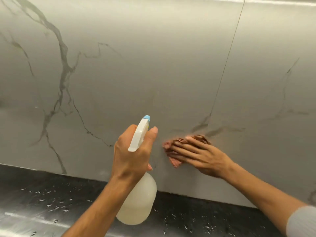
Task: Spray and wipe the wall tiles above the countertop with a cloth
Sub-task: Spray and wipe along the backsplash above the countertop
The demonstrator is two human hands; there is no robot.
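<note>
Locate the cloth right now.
Head view, right of centre: pink cloth flat on the wall tile under the right hand, right of the spray bottle.

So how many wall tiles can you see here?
2, split by one thin seam: a large tile on the left, another tile on the right. More may lie outside the frame.

- The countertop (56,199) runs across the bottom of the frame, from the lower left to the lower right.
- Its surface is dark, close to black, glossy, and flecked with small white specks.
- A pale band of reflected light lies across it in the lower left corner.
- Its back edge meets the foot of the grey veined wall tiles (153,65) along a line that slopes down toward the right.
- Whether anything rests on it cannot be told.
</note>
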